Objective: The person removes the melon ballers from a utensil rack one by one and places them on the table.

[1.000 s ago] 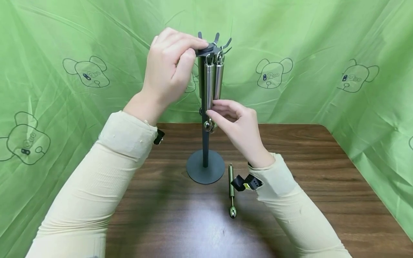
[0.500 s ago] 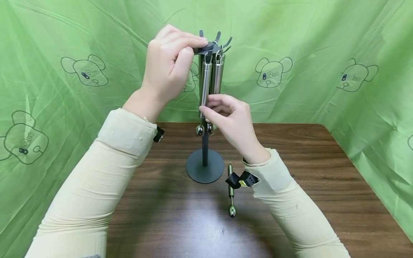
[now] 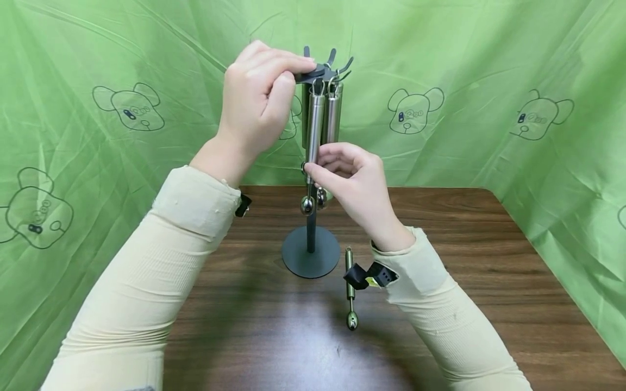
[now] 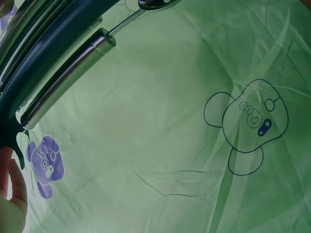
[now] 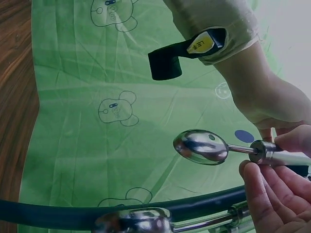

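Curtained recording booth, indicated by green fabric drapes (image 3: 469,49) with printed cartoon animal heads (image 3: 416,111) enclosing a wood-grain tabletop (image 3: 494,271).

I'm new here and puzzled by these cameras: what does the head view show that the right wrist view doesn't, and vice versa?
Only the head view: the round base of the dark stand and the loose melon baller lying near it.

Only the right wrist view: the yellow label on the left wrist's black mount.

Both: the right hand pinching a held melon baller, the left hand, the wooden table and the green curtain.
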Demonstrator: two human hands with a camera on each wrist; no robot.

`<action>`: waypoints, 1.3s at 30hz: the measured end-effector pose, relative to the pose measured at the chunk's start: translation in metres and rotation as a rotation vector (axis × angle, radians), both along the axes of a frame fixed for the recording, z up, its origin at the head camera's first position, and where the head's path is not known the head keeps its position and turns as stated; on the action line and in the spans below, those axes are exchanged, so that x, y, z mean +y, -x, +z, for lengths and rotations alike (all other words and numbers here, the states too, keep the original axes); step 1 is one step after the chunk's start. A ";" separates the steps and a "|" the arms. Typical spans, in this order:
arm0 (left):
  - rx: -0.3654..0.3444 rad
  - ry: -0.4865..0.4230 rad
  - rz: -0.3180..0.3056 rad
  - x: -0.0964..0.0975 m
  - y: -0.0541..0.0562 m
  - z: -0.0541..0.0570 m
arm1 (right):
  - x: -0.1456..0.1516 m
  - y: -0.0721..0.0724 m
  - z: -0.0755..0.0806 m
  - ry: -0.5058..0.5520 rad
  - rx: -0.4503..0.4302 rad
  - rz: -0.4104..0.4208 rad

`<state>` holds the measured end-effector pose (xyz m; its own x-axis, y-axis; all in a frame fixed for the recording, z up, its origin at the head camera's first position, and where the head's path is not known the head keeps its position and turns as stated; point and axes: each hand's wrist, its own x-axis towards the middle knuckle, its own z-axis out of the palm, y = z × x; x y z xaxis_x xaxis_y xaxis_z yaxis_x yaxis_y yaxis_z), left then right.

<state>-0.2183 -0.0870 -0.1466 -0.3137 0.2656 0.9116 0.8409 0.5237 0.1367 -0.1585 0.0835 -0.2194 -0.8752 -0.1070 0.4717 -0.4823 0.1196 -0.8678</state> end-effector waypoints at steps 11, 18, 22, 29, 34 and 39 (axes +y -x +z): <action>0.002 0.043 0.021 0.000 -0.001 0.000 | 0.004 -0.010 0.007 0.049 0.038 0.025; 0.010 0.053 0.029 0.000 -0.002 -0.001 | 0.010 -0.021 0.006 0.074 0.027 0.047; 0.033 0.044 0.045 0.002 -0.004 -0.001 | 0.016 -0.029 0.005 0.103 -0.001 0.078; 0.039 0.007 0.062 0.009 -0.006 -0.002 | 0.032 -0.039 -0.004 0.130 -0.022 0.077; 0.023 -0.002 0.096 0.012 -0.009 -0.003 | 0.042 -0.049 -0.015 0.145 -0.002 0.071; 0.019 -0.003 0.115 0.012 -0.010 -0.004 | 0.048 -0.059 -0.023 0.163 -0.019 0.068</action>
